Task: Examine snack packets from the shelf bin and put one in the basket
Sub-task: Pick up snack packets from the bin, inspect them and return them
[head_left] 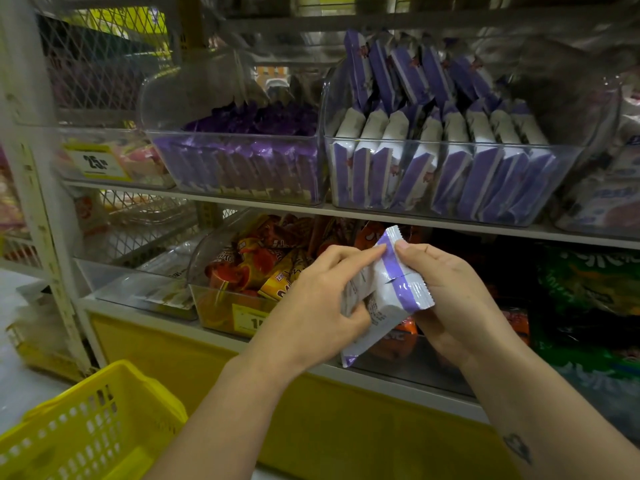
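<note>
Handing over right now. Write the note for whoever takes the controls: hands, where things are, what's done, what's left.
Left hand: grips the lower part of the white-and-purple snack packets, seemingly two held together.
Right hand: pinches their upper end and holds the right side.
Packets: held in front of the lower shelf, below the clear shelf bin of matching packets.
Yellow basket: lower left, no packet seen in the part that shows.
Done: packets out and under examination.
Left: put one in the basket.
</note>
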The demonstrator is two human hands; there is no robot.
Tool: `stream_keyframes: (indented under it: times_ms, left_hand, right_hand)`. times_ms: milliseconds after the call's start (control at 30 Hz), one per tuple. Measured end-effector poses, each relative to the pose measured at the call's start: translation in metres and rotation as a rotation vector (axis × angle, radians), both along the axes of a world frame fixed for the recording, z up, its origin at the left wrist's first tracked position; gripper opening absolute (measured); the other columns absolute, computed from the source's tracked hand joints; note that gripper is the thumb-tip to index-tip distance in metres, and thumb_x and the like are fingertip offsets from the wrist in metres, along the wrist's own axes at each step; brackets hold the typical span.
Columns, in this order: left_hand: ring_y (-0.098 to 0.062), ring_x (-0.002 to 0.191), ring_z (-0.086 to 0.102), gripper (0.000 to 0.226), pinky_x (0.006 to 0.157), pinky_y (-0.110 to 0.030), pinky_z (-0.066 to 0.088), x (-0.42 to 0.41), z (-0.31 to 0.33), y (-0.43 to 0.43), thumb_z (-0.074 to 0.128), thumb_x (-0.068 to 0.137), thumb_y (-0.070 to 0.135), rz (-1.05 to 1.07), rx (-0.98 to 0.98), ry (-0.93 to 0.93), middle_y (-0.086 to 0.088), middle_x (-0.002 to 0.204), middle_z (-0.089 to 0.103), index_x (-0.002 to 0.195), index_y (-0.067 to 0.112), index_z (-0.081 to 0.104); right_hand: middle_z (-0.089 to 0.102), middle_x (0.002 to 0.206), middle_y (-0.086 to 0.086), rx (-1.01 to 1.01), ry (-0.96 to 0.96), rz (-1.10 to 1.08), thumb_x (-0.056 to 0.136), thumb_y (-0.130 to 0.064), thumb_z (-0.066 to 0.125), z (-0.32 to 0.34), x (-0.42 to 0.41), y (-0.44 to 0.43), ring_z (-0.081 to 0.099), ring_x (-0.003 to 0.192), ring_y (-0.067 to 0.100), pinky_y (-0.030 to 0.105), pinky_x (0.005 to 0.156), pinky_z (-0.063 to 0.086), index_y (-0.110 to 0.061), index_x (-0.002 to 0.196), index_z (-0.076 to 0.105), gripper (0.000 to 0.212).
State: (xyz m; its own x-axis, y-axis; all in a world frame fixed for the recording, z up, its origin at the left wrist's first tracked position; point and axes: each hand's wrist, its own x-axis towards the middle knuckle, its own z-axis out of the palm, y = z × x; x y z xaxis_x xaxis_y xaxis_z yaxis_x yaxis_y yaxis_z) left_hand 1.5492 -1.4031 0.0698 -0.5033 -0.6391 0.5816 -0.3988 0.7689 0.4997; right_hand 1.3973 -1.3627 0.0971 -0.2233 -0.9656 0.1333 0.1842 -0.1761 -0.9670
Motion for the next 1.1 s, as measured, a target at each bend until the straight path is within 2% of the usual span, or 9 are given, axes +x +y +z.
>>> stream_keyframes:
  times_ms: [133,200,300,400,533,667,833,933,1100]
  left_hand:
    - [-0.002,0.113,0.053,0.065,0.096,-0.017,0.044,0.0,0.0,-0.003,0.065,0.081,0.009,0.07,-0.025,0.121,0.008,0.126,0.056,0.142,0.026,0.048]
    - [0.0,0.109,0.057,0.061,0.091,-0.021,0.05,0.001,0.001,-0.003,0.066,0.082,0.01,0.082,0.021,0.202,0.01,0.123,0.06,0.139,0.026,0.053]
    - [0.002,0.102,0.063,0.052,0.086,-0.022,0.054,0.002,0.003,-0.001,0.066,0.084,0.014,0.074,0.123,0.293,0.012,0.12,0.065,0.133,0.031,0.06]
    - [0.014,0.093,0.061,0.039,0.072,-0.004,0.047,0.002,0.004,0.0,0.067,0.087,0.026,0.118,0.132,0.313,0.017,0.109,0.069,0.126,0.03,0.065]
    - [0.015,0.076,0.064,0.031,0.058,-0.004,0.046,0.002,0.006,0.001,0.062,0.089,0.024,0.105,0.168,0.338,0.03,0.088,0.064,0.119,0.025,0.07]
    - [0.013,0.076,0.065,0.024,0.057,-0.003,0.045,0.005,0.005,-0.003,0.062,0.092,0.023,0.053,0.227,0.357,0.036,0.078,0.065,0.112,0.03,0.072]
    - [0.008,0.087,0.067,0.03,0.067,-0.008,0.05,0.006,0.003,-0.01,0.06,0.095,0.019,-0.041,0.346,0.378,0.029,0.096,0.071,0.105,0.047,0.067]
    - [-0.007,0.093,0.071,0.039,0.074,-0.025,0.057,0.005,-0.001,-0.014,0.06,0.095,0.008,-0.142,0.491,0.437,0.008,0.111,0.072,0.114,0.041,0.063]
    - [-0.014,0.101,0.069,0.056,0.072,-0.025,0.056,0.007,-0.004,-0.017,0.057,0.091,-0.009,-0.351,0.635,0.53,0.001,0.125,0.063,0.123,0.037,0.059]
  right_hand:
    - [0.074,0.094,0.012,-0.076,0.024,0.135,0.08,-0.045,0.06,0.0,0.001,0.0,0.071,0.086,0.023,0.028,0.071,0.059,-0.011,0.105,0.071,0.044]
    - [0.073,0.105,0.005,-0.15,0.113,0.183,0.075,-0.052,0.065,-0.001,0.001,0.002,0.07,0.1,0.02,0.029,0.08,0.058,-0.02,0.113,0.07,0.049]
    - [0.07,0.116,-0.004,-0.214,0.339,0.124,0.074,-0.045,0.073,-0.004,0.002,0.003,0.066,0.108,0.013,0.033,0.088,0.055,-0.033,0.121,0.064,0.05]
    - [0.07,0.112,-0.007,-0.255,0.446,0.077,0.077,-0.041,0.068,-0.009,0.005,0.004,0.066,0.104,0.008,0.028,0.083,0.055,-0.03,0.117,0.065,0.042]
    - [0.074,0.097,-0.007,-0.274,0.449,0.128,0.082,-0.04,0.057,-0.009,0.008,0.006,0.071,0.09,0.008,0.019,0.072,0.056,-0.033,0.104,0.069,0.026]
    - [0.074,0.094,0.0,-0.279,0.416,0.156,0.082,-0.042,0.053,-0.006,0.008,0.004,0.071,0.087,0.014,0.027,0.076,0.059,-0.03,0.098,0.071,0.027]
    - [0.073,0.091,0.004,-0.273,0.431,0.112,0.092,-0.032,0.052,-0.003,0.009,-0.001,0.071,0.086,0.02,0.03,0.075,0.057,-0.027,0.095,0.071,0.019]
    - [0.075,0.088,0.001,-0.259,0.431,0.09,0.098,-0.021,0.049,0.002,0.009,-0.004,0.072,0.082,0.018,0.027,0.068,0.06,-0.024,0.095,0.07,0.021]
    - [0.075,0.092,0.005,-0.255,0.455,0.057,0.098,-0.019,0.049,0.011,0.008,-0.006,0.071,0.086,0.019,0.032,0.074,0.058,-0.021,0.095,0.071,0.022]
